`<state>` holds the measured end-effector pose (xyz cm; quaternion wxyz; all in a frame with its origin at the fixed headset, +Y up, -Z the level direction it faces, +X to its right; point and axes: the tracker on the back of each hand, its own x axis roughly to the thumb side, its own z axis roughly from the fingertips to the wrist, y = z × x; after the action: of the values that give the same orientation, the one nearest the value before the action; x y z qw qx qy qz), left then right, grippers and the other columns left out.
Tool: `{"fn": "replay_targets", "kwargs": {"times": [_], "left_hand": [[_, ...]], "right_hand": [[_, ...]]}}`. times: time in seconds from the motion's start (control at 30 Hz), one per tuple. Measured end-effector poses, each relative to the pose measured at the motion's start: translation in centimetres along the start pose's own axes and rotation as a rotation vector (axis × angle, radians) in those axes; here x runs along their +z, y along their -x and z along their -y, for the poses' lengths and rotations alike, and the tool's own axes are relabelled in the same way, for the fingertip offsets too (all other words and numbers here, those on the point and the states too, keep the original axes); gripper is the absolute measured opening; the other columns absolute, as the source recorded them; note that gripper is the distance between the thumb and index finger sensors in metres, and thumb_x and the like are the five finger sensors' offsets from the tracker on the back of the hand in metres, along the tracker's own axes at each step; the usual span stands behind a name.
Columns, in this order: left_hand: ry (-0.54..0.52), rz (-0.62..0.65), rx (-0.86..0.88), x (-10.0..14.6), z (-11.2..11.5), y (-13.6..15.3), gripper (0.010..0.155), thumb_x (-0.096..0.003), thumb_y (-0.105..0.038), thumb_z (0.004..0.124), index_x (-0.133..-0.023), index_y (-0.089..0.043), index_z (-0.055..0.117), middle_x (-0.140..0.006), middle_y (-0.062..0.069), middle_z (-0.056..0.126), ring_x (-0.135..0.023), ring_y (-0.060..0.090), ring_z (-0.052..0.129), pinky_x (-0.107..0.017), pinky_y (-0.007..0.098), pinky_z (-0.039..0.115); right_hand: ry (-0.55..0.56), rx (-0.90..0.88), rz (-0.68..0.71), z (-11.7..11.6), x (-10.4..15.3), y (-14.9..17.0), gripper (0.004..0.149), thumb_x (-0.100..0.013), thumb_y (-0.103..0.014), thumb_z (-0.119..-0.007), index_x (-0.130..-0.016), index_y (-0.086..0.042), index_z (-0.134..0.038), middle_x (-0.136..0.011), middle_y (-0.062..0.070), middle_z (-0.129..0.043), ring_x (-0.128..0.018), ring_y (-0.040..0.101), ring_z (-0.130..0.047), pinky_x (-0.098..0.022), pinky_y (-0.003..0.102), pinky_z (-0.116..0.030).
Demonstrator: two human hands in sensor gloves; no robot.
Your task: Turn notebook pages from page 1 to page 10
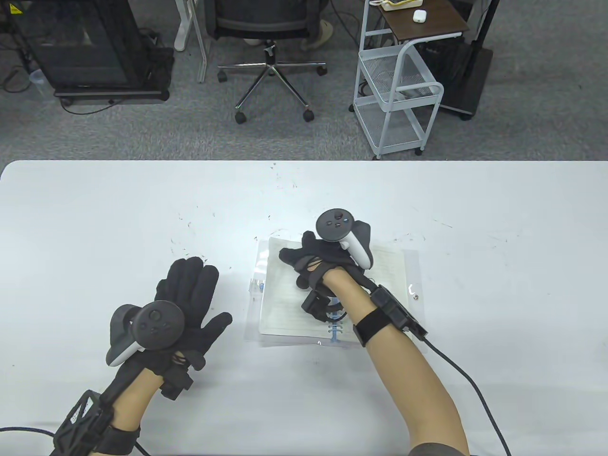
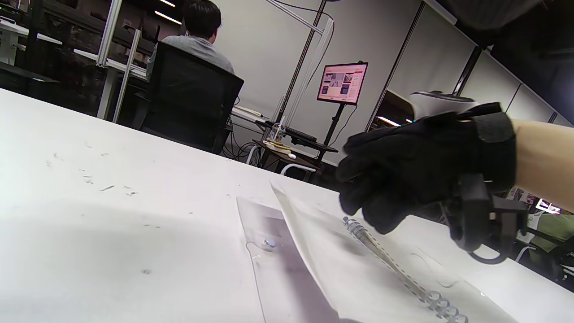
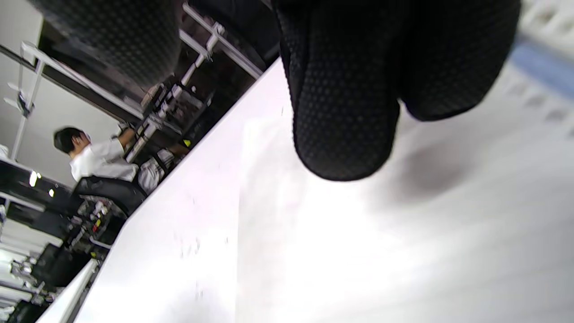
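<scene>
The notebook [image 1: 332, 294] lies open on the white table [image 1: 95, 213], a bit right of centre, its spiral binding [image 1: 335, 331] running away from the person; a clear plastic cover [image 1: 254, 289] is folded out flat to the left. The right hand [image 1: 323, 256] hovers over the left-hand leaf [image 2: 314, 251], fingers curled inward — whether they actually pinch paper I cannot tell; from the left wrist view that leaf's outer edge stands lifted off the cover. The left hand [image 1: 190, 304] rests palm down on the table, well left of the notebook, fingers spread and holding nothing. In the right wrist view two fingertips [image 3: 345, 112] hang just over white paper — blurry, though.
</scene>
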<state>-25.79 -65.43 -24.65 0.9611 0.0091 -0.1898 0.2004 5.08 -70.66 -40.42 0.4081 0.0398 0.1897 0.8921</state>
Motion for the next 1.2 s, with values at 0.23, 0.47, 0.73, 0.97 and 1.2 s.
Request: {"fn": "replay_targets", "kwargs": {"times": [0.23, 0.47, 0.73, 0.97, 1.2], "left_hand": [[0.002, -0.002, 0.000, 0.0, 0.1, 0.0, 0.087, -0.0453, -0.069, 0.064, -0.114, -0.027, 0.030, -0.119, 0.009, 0.018, -0.115, 0.045, 0.013, -0.075, 0.072, 0.029], [0.006, -0.013, 0.001, 0.0, 0.1, 0.0, 0.087, -0.0454, -0.069, 0.064, -0.114, -0.027, 0.030, -0.119, 0.009, 0.018, -0.115, 0.045, 0.013, -0.075, 0.072, 0.029], [0.015, -0.020, 0.005, -0.1, 0.2, 0.1, 0.087, -0.0454, -0.069, 0.064, -0.114, -0.026, 0.030, -0.119, 0.009, 0.018, -0.115, 0.045, 0.013, -0.075, 0.072, 0.029], [0.023, -0.019, 0.007, -0.1, 0.3, 0.1, 0.087, -0.0454, -0.069, 0.064, -0.114, -0.026, 0.030, -0.119, 0.009, 0.018, -0.115, 0.045, 0.013, -0.075, 0.072, 0.029], [0.019, -0.018, 0.010, -0.1, 0.3, 0.1, 0.087, -0.0455, -0.069, 0.063, -0.114, -0.027, 0.030, -0.119, 0.009, 0.018, -0.115, 0.045, 0.013, -0.075, 0.072, 0.029]], "right_hand": [[0.218, 0.171, 0.022, 5.0, 3.7, 5.1, 0.087, -0.050, -0.059, -0.075, -0.099, -0.005, -0.029, -0.095, 0.029, -0.067, -0.071, 0.048, -0.088, -0.050, 0.065, -0.072], [0.093, 0.569, -0.076, 5.0, 4.7, 11.9, 0.104, -0.047, -0.078, -0.068, -0.098, -0.014, -0.004, -0.105, 0.034, -0.018, -0.094, 0.065, -0.024, -0.060, 0.079, -0.035], [-0.069, 0.525, -0.088, 3.0, 4.3, 15.0, 0.112, -0.043, -0.082, -0.068, -0.093, -0.014, 0.006, -0.100, 0.034, -0.005, -0.090, 0.063, -0.004, -0.058, 0.081, -0.021], [-0.045, 0.566, -0.057, 2.4, 4.4, 14.3, 0.109, -0.047, -0.074, -0.071, -0.092, -0.011, 0.007, -0.103, 0.029, -0.012, -0.093, 0.057, -0.008, -0.058, 0.081, -0.022], [0.116, 0.497, 0.030, 3.0, 5.2, 12.3, 0.103, -0.045, -0.052, -0.086, -0.095, -0.008, -0.008, -0.106, 0.023, -0.041, -0.095, 0.057, -0.025, -0.058, 0.079, -0.030]]}}
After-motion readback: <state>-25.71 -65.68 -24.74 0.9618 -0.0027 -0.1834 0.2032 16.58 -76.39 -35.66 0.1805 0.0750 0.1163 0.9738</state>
